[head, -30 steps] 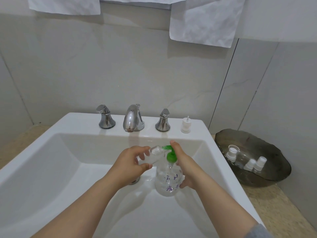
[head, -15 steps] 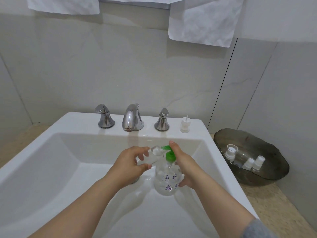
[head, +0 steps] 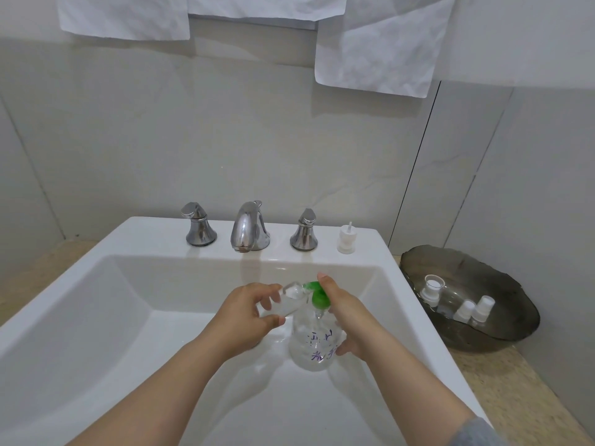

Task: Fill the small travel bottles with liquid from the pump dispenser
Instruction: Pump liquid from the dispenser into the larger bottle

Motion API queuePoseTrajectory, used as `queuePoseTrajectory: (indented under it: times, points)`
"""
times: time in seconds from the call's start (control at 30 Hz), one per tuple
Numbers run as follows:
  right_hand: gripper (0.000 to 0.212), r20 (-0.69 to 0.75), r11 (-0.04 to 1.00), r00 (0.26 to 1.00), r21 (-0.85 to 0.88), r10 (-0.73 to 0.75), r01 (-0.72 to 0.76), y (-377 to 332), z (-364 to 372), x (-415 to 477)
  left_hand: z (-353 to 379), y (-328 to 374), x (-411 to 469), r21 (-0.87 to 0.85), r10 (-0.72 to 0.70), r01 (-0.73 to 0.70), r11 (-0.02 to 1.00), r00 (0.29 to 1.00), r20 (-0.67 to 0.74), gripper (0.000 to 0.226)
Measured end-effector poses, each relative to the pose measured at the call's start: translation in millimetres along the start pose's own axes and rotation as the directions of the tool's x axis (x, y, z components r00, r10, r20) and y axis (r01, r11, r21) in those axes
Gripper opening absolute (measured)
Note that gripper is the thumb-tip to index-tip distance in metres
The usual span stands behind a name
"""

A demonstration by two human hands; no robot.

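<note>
Right, both forearms reach in from the bottom edge over the white sink. The left hand has its grip clamped on a clear travel bottle, thumb underneath and fingers curled over the top. The bottle is tilted, with its open mouth right at the nozzle. The right hand has its grip wrapped round the clear pump dispenser, and its index finger lies on the green pump head. The dispenser is upright above the basin floor; I cannot tell if its base touches. There is purple handwriting on its side.

On the sink's back ledge are a chrome faucet, a handle on the left and another on the right, then a white pump cap standing just beside the right handle.

To the right of the sink, on the beige bench, is a dark glass dish. In it are one uncapped small bottle and two white-capped small bottles close together.

Behind is a grey tiled wall, with white cloths hanging at the top.
</note>
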State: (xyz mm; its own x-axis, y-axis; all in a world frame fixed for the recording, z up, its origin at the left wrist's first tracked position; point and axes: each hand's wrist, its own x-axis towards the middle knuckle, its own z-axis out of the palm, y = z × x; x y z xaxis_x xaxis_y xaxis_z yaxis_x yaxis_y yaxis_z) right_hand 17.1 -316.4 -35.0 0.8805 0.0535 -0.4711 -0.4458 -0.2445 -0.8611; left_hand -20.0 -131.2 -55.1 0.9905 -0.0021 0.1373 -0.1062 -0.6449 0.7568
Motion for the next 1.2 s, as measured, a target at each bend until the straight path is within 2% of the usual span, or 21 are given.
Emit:
queuePoseTrajectory:
  times: [0.2, 0.47, 0.6, 0.83, 0.9, 1.07, 1.2]
  points:
    - [0.071, 0.042, 0.999, 0.998, 0.009, 0.053, -0.053, -3, 1, 4, -3, 2, 2, -0.043, 0.019, -0.020, 0.999, 0.999, -0.035, 0.022]
    - [0.067, 0.000, 0.999, 0.999, 0.022, 0.044, -0.044, -2, 3, 1, -2, 2, 2, -0.053, 0.014, -0.016, 0.998, 0.999, -0.037, 0.022]
    - [0.048, -0.019, 1.000, 1.000, 0.024, 0.001, 0.000, -4, 3, -3, -1, 1, 2, -0.046, 0.014, -0.015, 0.999, 0.999, -0.033, 0.023]
    - [0.037, -0.032, 0.999, 0.999, -0.022, -0.028, 0.028, -7, 4, -8, 1, -4, 1, -0.027, -0.010, 0.011, 1.000, 1.000, 0.016, 0.033]
    - [0.035, -0.036, 0.999, 0.998, -0.026, -0.047, 0.046, -6, 5, -8, 1, -5, 0, -0.026, -0.019, 0.019, 0.999, 1.000, 0.016, 0.040]
    - [0.034, -0.041, 0.997, 0.997, -0.021, -0.069, 0.068, -3, 5, -7, 2, -7, 2, -0.032, -0.014, 0.014, 0.999, 1.000, 0.006, 0.028]
    - [0.043, -0.030, 0.998, 0.998, -0.040, -0.058, 0.056, -2, 6, -5, 0, -6, 3, -0.063, -0.017, 0.018, 0.998, 1.000, 0.010, 0.027]
